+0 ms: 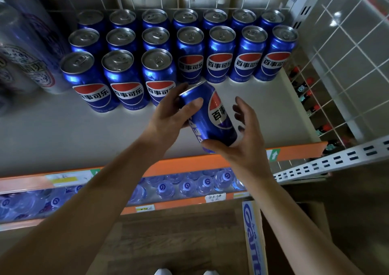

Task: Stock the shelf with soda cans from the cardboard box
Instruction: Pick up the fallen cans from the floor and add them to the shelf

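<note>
Now, in the head view, I hold one soda can (212,114) with both hands, tilted, just above the front part of the shelf (63,131). My left hand (168,114) grips its upper half, thumb on the near side and fingers round the back. My right hand (246,144) cups the base with the thumb curled under it, while the upper fingers stand a little apart from the can's wall. I think I hold it so in order to turn the label forward, because the standing cans (221,64) all show their label to the front. The front row (124,81) has only three cans. The free place just beside the third one lies directly behind my can, so it probably goes there. The cardboard box (254,239) is low on my right, below the shelf; its inside is not visible.
</note>
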